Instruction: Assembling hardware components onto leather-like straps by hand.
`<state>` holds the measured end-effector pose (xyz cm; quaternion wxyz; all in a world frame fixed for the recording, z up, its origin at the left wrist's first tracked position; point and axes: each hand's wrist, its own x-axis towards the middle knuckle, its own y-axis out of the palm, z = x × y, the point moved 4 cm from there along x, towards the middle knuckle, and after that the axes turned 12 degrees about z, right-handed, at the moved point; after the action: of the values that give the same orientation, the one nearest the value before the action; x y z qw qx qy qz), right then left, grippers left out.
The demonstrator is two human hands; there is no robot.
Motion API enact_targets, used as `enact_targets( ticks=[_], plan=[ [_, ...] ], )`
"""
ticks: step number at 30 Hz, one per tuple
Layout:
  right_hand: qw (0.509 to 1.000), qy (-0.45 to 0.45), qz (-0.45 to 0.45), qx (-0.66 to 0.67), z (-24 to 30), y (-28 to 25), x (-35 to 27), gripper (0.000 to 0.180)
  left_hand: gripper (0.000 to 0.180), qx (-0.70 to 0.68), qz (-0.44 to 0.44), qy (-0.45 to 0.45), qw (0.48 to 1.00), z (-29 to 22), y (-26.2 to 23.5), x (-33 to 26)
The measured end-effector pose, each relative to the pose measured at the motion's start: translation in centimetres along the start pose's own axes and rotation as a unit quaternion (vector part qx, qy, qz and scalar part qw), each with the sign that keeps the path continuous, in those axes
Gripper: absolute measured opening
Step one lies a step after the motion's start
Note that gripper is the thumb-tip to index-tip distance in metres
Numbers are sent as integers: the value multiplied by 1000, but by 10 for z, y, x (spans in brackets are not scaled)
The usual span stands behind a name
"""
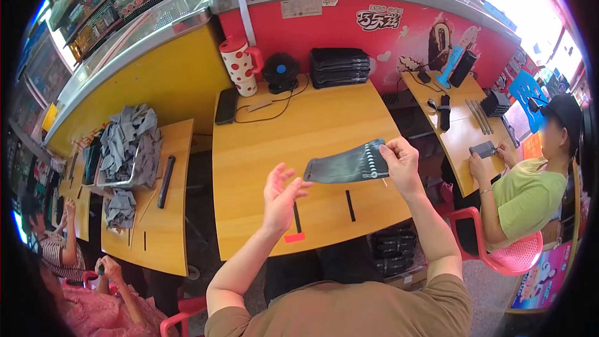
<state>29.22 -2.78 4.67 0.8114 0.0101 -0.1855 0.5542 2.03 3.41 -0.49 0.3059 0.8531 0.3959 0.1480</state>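
Above the wooden table (268,150), my right hand (402,165) pinches the right end of a flat, dark, pouch-like piece (340,165). A row of white marks runs across that piece close to my fingers, and its other end reaches out to the left. By that left end is my left hand (281,196), palm turned inward, fingers apart, with nothing in it. Beneath the hands, a short black strip (350,206) lies on the tabletop. Another black strip (297,219) lies to its left, with a small red piece (295,237) at its near end.
At the back stand a stack of black folded pouches (340,67), a small black fan (281,70), a red-dotted tumbler (240,65) and a black phone (226,106). A bin of grey cloths (131,150) is on the left table. On the right sits a person in green (527,193).
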Motion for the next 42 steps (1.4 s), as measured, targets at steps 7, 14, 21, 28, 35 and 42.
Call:
enact_targets(
  ticks=[7,14,21,28,35,42],
  plan=[
    [995,-96,4,-36,-8,-40,82,17,65,102,-79,-71,989,-1,2,105],
    [995,-102,6,-8,-10,-71,175,14,13,165,29,-82,982,-41,27,195],
    [994,-79,-47,-64,-59,-78,333,19,12,293,-75,-14,953,-108,23,341],
    [958,-14,-66,-278,-101,-74,404,26,12,380,-173,-23,909,-96,10,410],
    [946,34,-68,-314,-134,-73,409,26,12,413,-188,-57,889,-75,-11,432],
    [939,79,-31,-332,-157,-65,407,27,8,415,-186,-51,889,-69,-18,431]
  ],
)
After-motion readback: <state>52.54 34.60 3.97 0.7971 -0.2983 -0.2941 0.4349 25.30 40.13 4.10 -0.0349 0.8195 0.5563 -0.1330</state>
